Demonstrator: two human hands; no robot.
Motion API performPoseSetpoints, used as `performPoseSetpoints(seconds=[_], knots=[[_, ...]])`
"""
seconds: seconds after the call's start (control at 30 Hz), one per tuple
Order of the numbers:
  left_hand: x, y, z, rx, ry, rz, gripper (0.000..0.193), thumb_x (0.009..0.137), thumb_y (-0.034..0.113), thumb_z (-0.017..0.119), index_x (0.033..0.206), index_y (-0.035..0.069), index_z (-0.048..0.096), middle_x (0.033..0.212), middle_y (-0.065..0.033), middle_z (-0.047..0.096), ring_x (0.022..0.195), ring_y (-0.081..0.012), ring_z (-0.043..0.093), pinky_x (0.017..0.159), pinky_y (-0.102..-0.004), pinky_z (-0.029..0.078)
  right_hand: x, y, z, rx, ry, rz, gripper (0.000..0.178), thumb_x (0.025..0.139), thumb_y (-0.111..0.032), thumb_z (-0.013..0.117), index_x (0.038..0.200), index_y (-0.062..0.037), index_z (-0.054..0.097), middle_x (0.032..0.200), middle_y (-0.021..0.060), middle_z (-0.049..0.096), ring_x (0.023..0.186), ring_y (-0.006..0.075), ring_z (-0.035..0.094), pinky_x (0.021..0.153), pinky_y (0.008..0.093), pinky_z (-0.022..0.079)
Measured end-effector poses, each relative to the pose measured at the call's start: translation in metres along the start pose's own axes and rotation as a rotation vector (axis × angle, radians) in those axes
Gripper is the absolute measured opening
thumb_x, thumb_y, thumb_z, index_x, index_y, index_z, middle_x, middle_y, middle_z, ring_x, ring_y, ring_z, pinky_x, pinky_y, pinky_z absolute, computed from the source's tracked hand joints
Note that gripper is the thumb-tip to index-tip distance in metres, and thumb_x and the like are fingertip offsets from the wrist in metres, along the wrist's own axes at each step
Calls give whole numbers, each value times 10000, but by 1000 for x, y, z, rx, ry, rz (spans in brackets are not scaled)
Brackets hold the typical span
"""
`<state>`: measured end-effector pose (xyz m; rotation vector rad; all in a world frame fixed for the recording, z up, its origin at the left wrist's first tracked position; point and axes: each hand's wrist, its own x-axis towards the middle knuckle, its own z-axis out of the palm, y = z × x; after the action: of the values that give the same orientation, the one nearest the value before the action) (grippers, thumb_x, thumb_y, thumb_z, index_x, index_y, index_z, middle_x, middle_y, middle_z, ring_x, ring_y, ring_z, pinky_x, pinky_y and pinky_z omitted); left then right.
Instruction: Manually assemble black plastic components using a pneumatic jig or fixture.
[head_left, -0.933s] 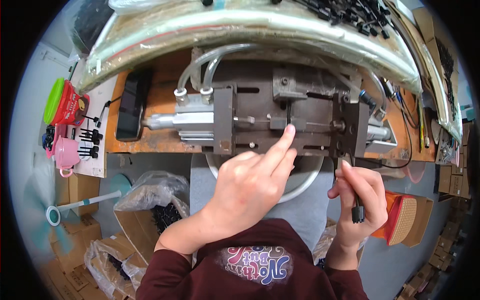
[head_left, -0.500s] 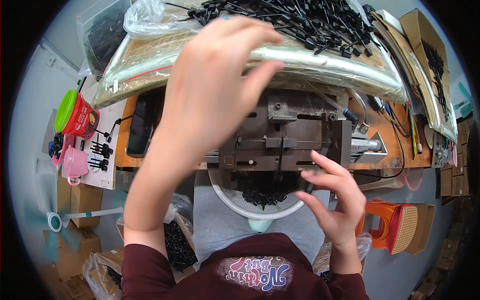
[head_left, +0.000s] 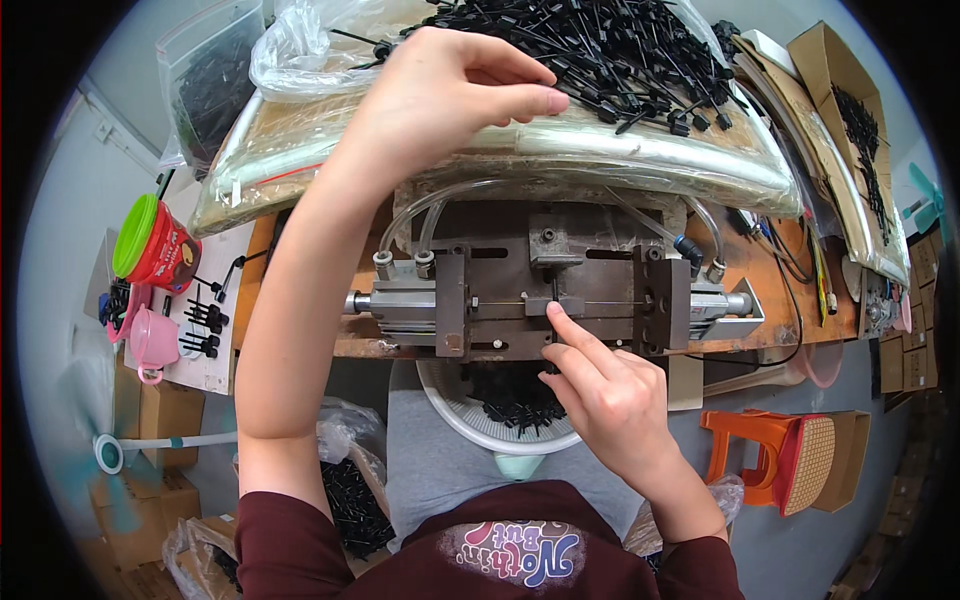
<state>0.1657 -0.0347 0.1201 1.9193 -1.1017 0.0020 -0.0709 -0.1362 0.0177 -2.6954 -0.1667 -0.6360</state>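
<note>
Just below the metal fixture, white basket with loose black parts inside. At the fixture's middle, right hand, index fingertip on a small block crossed by a slim black piece, curled fingers' hold impossible to tell. Beyond the fixture, left hand, thumb and fingers parted, beside heaped black pieces.

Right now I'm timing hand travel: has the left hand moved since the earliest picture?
Yes: judged against the metal fixture, the left hand has moved forward, from the central block to the pile of black parts.
</note>
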Motion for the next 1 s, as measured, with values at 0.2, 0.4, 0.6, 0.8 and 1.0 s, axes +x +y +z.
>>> performPoseSetpoints(seconds=[0.2,0.4,0.6,0.8,1.0], knots=[[-42,22,-18,-363,33,-25,286,824,129,764,1068,-6,701,898,-44,699,790,-80,637,707,-213,506,17,1,-25,42,-116,-40,343,718,-141,784,996,-23,621,1167,156,670,641,254,665,595,341,535],[-108,43,9,-68,161,193,278,705,-59,775,973,3,738,1178,-124,661,849,-139,670,706,-262,590,116,28,-58,48,208,-13,255,752,-163,764,937,-27,652,884,115,669,637,259,634,659,367,518],[-154,42,52,96,80,236,258,681,1,795,917,-40,700,1275,-188,619,796,-214,691,682,-312,567,248,94,-51,-330,71,41,660,615,-403,869,1085,20,679,1010,170,703,947,292,679,866,370,531],[-178,35,75,190,38,163,234,706,56,782,914,-3,692,1261,-150,630,848,-209,673,711,-310,559,287,107,-40,-255,-378,311,632,581,-320,838,1076,40,681,997,213,690,965,300,675,843,363,541],[-187,26,89,234,54,164,237,718,57,768,935,5,686,1267,-157,626,849,-227,665,728,-323,556,279,106,-41,-343,-400,33,502,557,-170,782,1004,43,704,948,198,698,915,317,675,820,362,543]])
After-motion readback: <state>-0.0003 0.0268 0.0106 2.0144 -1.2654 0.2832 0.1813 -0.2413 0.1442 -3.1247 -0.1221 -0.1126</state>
